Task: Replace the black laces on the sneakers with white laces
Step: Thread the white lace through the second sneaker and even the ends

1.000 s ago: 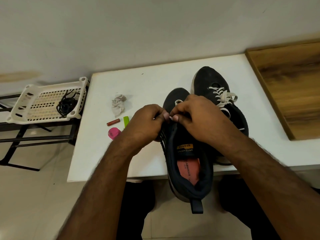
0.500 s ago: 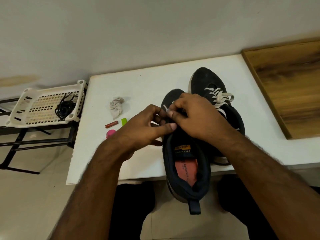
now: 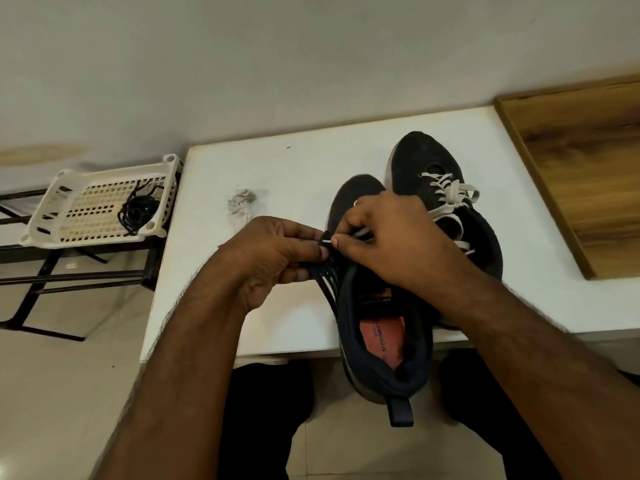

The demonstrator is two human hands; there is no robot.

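Observation:
Two dark sneakers lie on the white table (image 3: 294,168). The near sneaker (image 3: 381,341) hangs over the table's front edge, heel toward me, its red insole showing. My left hand (image 3: 273,258) grips its left eyelet flap. My right hand (image 3: 388,237) pinches the tip of a white lace (image 3: 326,241) at that flap. The far sneaker (image 3: 433,174) stands behind, laced in white. A bundle of black laces (image 3: 136,211) lies in a white basket.
The white plastic basket (image 3: 45,216) sits on a black metal rack left of the table. A crumpled cloth (image 3: 242,202) lies on the table behind my left hand. A wooden board (image 3: 581,168) adjoins the table's right side. My legs are below the table edge.
My left hand shifted from the lace tip to the shoe's left flap. My right hand brought the white lace tip to that flap. The small items left of my hand are hidden now.

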